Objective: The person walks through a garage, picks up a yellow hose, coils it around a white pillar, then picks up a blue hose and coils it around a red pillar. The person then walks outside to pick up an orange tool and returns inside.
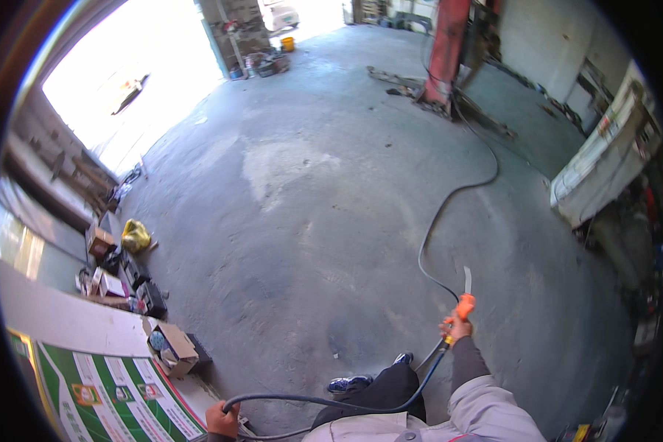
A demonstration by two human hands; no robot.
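Note:
My right hand (458, 329) is closed round the handle of an orange air gun (465, 303), held out ahead of me above the floor. A pale, narrow nozzle points away from me, and a yellow fitting shows under the fist. From that fitting a dark blue hose (331, 401) sags across my lap and runs to the left. My left hand (221, 421), at the lower left, is wrapped round this hose near a bend. Another stretch of hose (449, 193) snakes over the concrete from the lift post towards my right hand; where it joins is hidden.
A red lift post (446, 55) stands at the far right, with a pale post (600, 158) nearer. Along the left wall lie boxes, a yellow bag (135, 236) and an open carton (175, 349). A green-and-white panel (114, 394) is beside my left hand. Daylight fills a wide doorway.

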